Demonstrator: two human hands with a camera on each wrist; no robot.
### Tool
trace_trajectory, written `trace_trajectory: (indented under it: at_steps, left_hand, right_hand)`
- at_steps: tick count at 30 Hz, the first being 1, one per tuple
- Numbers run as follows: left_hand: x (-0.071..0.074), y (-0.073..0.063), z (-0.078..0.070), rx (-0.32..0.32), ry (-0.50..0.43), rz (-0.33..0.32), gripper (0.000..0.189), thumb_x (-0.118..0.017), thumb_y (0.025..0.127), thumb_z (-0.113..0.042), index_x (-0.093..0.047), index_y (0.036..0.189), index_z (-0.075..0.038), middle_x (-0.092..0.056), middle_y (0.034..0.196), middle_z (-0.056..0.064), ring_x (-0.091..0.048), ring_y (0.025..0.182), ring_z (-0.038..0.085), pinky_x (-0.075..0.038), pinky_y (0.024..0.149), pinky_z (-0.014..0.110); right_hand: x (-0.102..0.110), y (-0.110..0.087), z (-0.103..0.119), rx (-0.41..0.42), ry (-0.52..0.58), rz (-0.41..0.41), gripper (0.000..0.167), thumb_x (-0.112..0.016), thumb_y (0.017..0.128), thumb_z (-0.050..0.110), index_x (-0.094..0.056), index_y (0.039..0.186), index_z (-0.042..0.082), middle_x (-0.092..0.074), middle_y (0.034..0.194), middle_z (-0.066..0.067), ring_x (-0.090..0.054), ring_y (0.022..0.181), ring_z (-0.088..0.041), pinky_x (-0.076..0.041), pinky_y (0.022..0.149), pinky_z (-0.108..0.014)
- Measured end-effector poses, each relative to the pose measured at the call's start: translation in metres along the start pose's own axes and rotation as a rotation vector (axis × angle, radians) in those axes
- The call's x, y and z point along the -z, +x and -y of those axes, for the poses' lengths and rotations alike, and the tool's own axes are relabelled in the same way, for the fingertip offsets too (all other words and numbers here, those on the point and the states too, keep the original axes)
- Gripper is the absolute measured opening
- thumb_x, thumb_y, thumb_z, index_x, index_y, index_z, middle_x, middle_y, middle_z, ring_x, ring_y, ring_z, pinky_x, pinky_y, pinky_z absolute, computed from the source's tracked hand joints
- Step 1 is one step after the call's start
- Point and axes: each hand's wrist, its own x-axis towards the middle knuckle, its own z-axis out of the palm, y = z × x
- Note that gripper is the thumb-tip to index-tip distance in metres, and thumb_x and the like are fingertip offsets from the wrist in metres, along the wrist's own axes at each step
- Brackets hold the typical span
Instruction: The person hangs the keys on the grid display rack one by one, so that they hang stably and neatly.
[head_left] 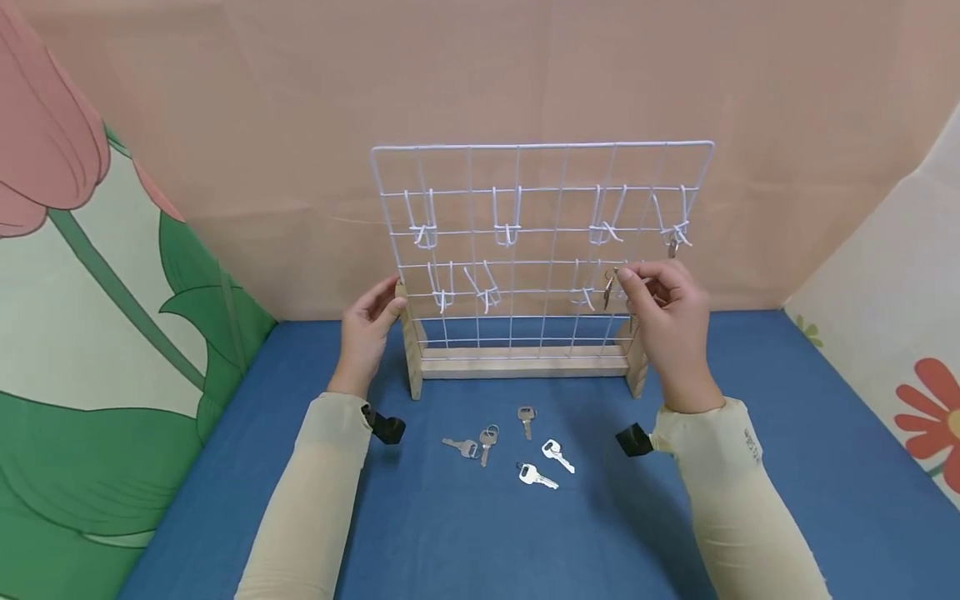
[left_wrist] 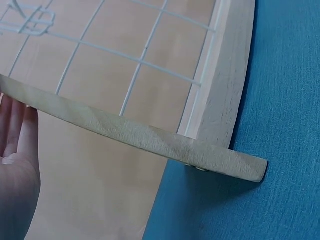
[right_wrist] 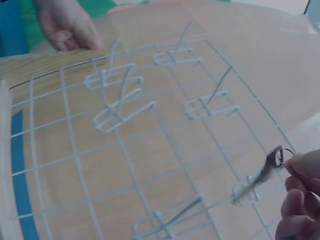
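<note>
A white wire grid rack stands on a wooden base (head_left: 525, 367), its hooks in two rows. My left hand (head_left: 366, 333) holds the rack's left wooden side post (left_wrist: 140, 134), with the thumb in front and fingers behind it. At the lower right of the grid, my right hand (head_left: 672, 325) pinches a metal key (right_wrist: 260, 177) by its ring between thumb and forefinger. The key dangles in front of the wires, beside a lower-row hook (head_left: 583, 297). From the upper row's far-right hook (head_left: 675, 232) hangs another key (head_left: 672, 248), partly visible above my right hand.
Several loose keys lie on the blue tabletop before the rack, among them an upright-pointing key (head_left: 527, 414) and a shiny key (head_left: 537, 477). Behind the rack rises a beige backdrop (head_left: 262, 150). Flower-patterned panels (head_left: 112, 467) stand at both sides.
</note>
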Motion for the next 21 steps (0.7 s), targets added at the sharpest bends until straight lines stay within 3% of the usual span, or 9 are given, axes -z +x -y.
trace_trajectory:
  at_steps: [9,21]
  left_hand:
    - [-0.001,0.0,0.001,0.008,-0.001,0.003,0.052,-0.069,0.096,-0.027,-0.057,0.145,-0.012,-0.055,0.148,0.007,-0.052,0.135,0.021,-0.046,0.105,0.022]
    - [-0.001,0.001,0.002,-0.008,-0.016,0.006,0.049,-0.067,0.098,-0.022,-0.057,0.145,-0.01,-0.055,0.147,0.009,-0.052,0.134,0.022,-0.046,0.106,0.023]
  right_hand:
    - [-0.005,0.018,0.009,-0.017,0.065,-0.124,0.024,-0.071,0.097,0.019,-0.076,0.101,-0.003,-0.055,0.082,0.007,-0.045,0.051,-0.009,-0.037,0.045,-0.018]
    - [-0.02,0.025,0.001,-0.066,-0.01,-0.132,0.021,-0.068,0.098,0.016,-0.075,0.102,-0.004,-0.058,0.089,0.007,-0.047,0.049,-0.008,-0.042,0.046,-0.015]
